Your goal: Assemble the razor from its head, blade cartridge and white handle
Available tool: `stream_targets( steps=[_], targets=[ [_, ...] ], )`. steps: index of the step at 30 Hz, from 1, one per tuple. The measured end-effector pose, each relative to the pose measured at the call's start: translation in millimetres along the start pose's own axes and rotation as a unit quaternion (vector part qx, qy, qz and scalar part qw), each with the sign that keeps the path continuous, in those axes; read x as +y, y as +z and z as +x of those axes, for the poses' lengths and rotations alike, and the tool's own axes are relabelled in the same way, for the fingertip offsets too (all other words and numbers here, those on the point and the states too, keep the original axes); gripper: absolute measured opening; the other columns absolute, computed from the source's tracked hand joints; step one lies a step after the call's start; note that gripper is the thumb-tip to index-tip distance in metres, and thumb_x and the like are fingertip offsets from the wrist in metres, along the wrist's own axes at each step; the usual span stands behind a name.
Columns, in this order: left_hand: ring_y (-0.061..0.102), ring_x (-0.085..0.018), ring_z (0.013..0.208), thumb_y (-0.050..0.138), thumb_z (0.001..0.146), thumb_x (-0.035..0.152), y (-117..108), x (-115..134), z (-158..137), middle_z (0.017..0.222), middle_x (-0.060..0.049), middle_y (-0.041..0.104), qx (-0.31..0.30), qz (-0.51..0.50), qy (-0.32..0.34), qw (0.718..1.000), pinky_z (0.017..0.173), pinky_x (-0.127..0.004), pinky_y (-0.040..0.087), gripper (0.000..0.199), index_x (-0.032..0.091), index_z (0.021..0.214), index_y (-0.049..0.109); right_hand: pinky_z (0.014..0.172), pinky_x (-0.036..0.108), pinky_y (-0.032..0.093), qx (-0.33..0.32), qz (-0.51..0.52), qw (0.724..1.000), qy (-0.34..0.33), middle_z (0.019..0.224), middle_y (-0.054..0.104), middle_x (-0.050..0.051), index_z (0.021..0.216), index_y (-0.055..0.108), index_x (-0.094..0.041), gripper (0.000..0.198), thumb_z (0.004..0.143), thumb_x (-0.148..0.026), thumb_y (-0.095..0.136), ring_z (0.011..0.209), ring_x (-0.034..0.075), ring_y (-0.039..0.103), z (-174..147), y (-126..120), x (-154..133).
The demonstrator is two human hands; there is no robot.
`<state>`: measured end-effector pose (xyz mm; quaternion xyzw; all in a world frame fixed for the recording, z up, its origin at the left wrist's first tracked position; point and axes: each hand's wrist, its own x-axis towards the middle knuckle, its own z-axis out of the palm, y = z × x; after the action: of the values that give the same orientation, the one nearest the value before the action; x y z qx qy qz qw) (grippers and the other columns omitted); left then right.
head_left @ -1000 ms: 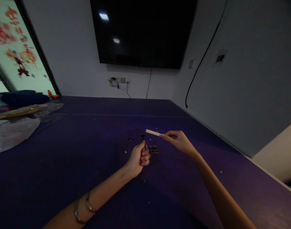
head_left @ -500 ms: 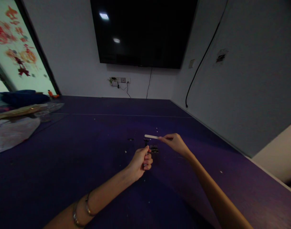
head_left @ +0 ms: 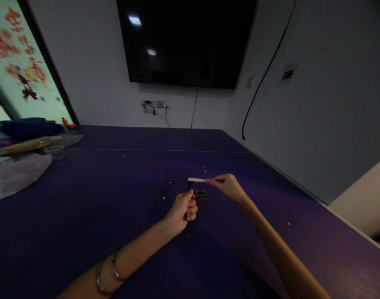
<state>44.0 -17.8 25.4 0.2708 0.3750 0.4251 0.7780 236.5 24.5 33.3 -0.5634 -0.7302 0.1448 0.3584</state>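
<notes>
My left hand (head_left: pixel 183 211) is closed around the upright handle of a slim dark tool (head_left: pixel 189 186), which looks like a razor with a short T-shaped head. Most of the handle is hidden by my fingers. Between the thumb and fingertips of my right hand (head_left: pixel 226 185) is a flat white stick (head_left: pixel 196 180), held level and pointing left. The stick's far tip lies at the head of the dark tool and seems to touch it. Just right of my left hand sits a small clear case (head_left: pixel 201 194) with dark pieces in it. A small dark bar (head_left: pixel 170 181) lies to the left of the tool's head.
Tiny white scraps (head_left: pixel 164 198) are scattered over the dark purple surface (head_left: pixel 115 216). Plastic bags (head_left: pixel 20 174) and dark blue cloth (head_left: pixel 30 128) lie at the far left. A television (head_left: pixel 190 41) hangs on the wall, and a black cable (head_left: pixel 264 74) runs down at the right.
The dark tool has shifted slightly left with my left hand. The tip of the white stick has dropped a little, closer to the tool's head.
</notes>
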Motion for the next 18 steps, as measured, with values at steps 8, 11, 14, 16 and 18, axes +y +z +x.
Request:
stream_targets(
  steps=[8,11,14,16,18],
  targets=[
    [0.019,-0.001,0.03,0.043,0.089,0.027,-1,-1,0,0.042,0.011,0.027,-0.011,0.009,0.015,1.0,0.033,-0.016,0.006,0.021,0.018,0.071,0.041,0.048,0.021,0.031,-0.013,0.037,0.999,-0.006,0.059,0.062,0.001,0.071,0.073,-0.015,0.045,0.074,-0.055,0.055,0.053,0.011,0.048,2,3,1],
    [0.018,-0.002,0.03,0.047,0.087,0.029,0,2,-1,0.042,0.011,0.026,-0.009,0.014,0.041,0.999,0.032,-0.015,0.007,0.02,0.019,0.07,0.04,0.047,0.022,0.03,0.016,0.041,0.999,0.029,0.057,0.061,0.001,0.072,0.073,-0.014,0.043,0.073,-0.054,0.056,0.051,0.011,0.048,4,2,9],
    [0.018,-0.002,0.03,0.051,0.084,0.032,2,10,-3,0.042,0.012,0.027,-0.019,0.021,0.081,0.996,0.03,-0.014,0.01,0.021,0.019,0.07,0.042,0.049,0.021,0.035,0.028,0.094,0.994,0.047,0.063,0.063,0.002,0.085,0.073,-0.014,0.04,0.073,-0.049,0.058,0.054,0.011,0.051,6,1,16],
    [0.017,-0.002,0.03,0.054,0.082,0.034,2,18,-5,0.042,0.012,0.027,-0.028,0.022,0.11,0.993,0.029,-0.013,0.011,0.022,0.018,0.07,0.043,0.049,0.021,0.037,0.018,0.139,0.989,0.053,0.066,0.064,0.002,0.095,0.07,-0.013,0.042,0.072,-0.046,0.059,0.054,0.011,0.052,7,1,15],
    [0.018,-0.002,0.03,0.056,0.081,0.035,1,26,-7,0.042,0.012,0.027,-0.034,0.022,0.138,0.99,0.028,-0.013,0.012,0.023,0.018,0.07,0.043,0.048,0.021,0.038,0.011,0.165,0.985,0.053,0.064,0.063,0.002,0.096,0.068,-0.012,0.042,0.073,-0.046,0.058,0.051,0.01,0.051,7,4,12]
  ],
)
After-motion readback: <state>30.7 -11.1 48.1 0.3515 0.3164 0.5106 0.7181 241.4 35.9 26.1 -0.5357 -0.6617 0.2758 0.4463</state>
